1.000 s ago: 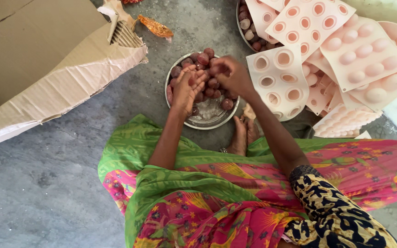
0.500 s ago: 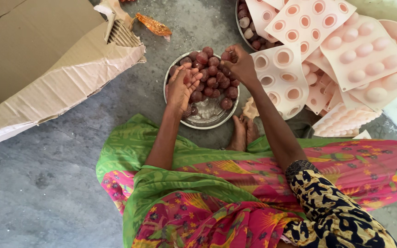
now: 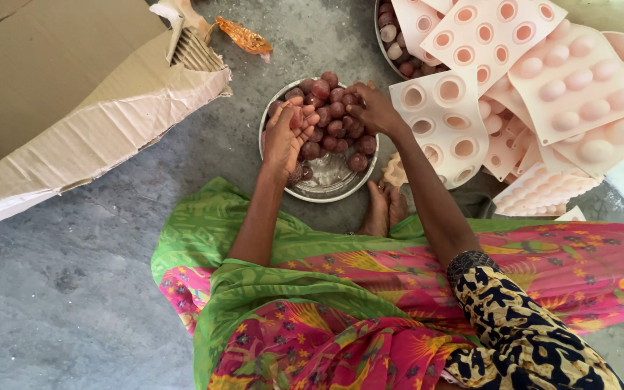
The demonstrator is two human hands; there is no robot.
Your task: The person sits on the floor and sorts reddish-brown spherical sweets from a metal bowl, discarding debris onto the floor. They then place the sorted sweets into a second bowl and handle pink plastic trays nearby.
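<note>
One camera sits on the person's head and looks straight down. It is close to the lap, the two hands, the metal bowl [image 3: 319, 184] and the grey floor [image 3: 74, 274].

Left hand [image 3: 285, 139]: palm up over the left part of the steel bowl [image 3: 326, 189], cupping one or two reddish-brown balls [image 3: 332, 119].
Right hand [image 3: 373, 110]: fingers curled down on the pile at the bowl's upper right.
Bowl: centre of the frame, on the grey floor [image 3: 59, 289].
Moulds [image 3: 543, 79]: pale pink trays stacked at upper right, overlapping a second bowl [image 3: 391, 50].
Cardboard [image 3: 66, 101]: torn sheet, upper left.
Foot [image 3: 380, 209]: bare, just below the bowl.
</note>
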